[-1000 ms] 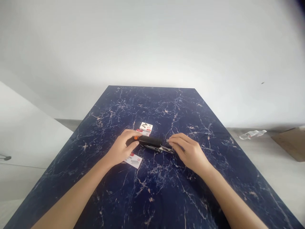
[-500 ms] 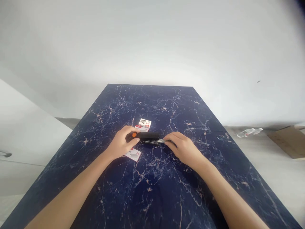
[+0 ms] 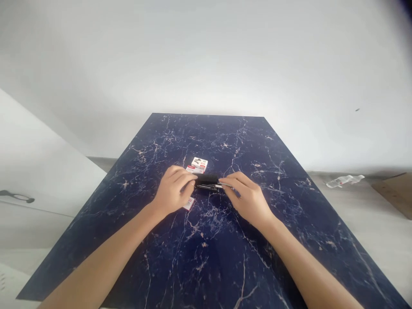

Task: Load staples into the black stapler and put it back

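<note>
A black stapler (image 3: pixel 206 179) lies crosswise on the dark blue marbled table, its metal base visible along the near side. My left hand (image 3: pixel 175 189) is closed around its left end and covers that part. At the right end, my right hand (image 3: pixel 246 193) pinches a slim silver metal piece (image 3: pixel 224 185) between thumb and fingers. I cannot tell whether this piece belongs to the stapler. Just behind the stapler are a small white box with a printed picture (image 3: pixel 199 162) and a red-and-white box (image 3: pixel 192 169). Another red-and-white box (image 3: pixel 189 204) shows partly from under my left hand.
The marbled table (image 3: pixel 206 257) reaches toward a white wall (image 3: pixel 206 56). On the floor at right lie a crumpled clear plastic wrapper (image 3: pixel 345 181) and a brown cardboard box (image 3: pixel 394 193). A white cabinet front with a dark handle (image 3: pixel 17 196) stands at left.
My left hand has slid further over the stapler's left end, hiding its orange part and more of the near box. My right fingers have shifted on the silver piece. The view has turned slightly left.
</note>
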Tool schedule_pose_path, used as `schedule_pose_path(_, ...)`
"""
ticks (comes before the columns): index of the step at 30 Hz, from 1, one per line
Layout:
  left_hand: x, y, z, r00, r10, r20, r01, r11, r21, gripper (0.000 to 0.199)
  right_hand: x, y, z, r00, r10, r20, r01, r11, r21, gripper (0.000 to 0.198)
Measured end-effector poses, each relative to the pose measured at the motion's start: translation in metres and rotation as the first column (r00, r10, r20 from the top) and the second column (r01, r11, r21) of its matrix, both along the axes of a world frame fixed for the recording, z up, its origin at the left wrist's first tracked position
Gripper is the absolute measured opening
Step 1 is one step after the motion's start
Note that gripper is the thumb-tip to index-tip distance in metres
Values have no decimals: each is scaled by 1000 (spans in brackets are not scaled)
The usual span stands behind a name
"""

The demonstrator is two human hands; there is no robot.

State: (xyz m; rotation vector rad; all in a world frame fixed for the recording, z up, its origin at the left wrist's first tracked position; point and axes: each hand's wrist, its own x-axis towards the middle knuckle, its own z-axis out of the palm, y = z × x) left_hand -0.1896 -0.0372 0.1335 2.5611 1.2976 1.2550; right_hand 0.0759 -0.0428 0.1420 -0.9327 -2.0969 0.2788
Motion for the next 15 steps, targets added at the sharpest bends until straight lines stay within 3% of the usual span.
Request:
schedule_pose_path(6, 20, -23, -5, 969, -246, -37, 241, 965, -102, 33, -22, -22, -5, 987, 131, -96, -122, 989, 88, 25)
schedule_pose_path(15, 23, -19, -7, 962, -260, 81, 254, 964, 79, 24, -24, -22, -6, 984, 118, -130, -113, 992, 52, 21)
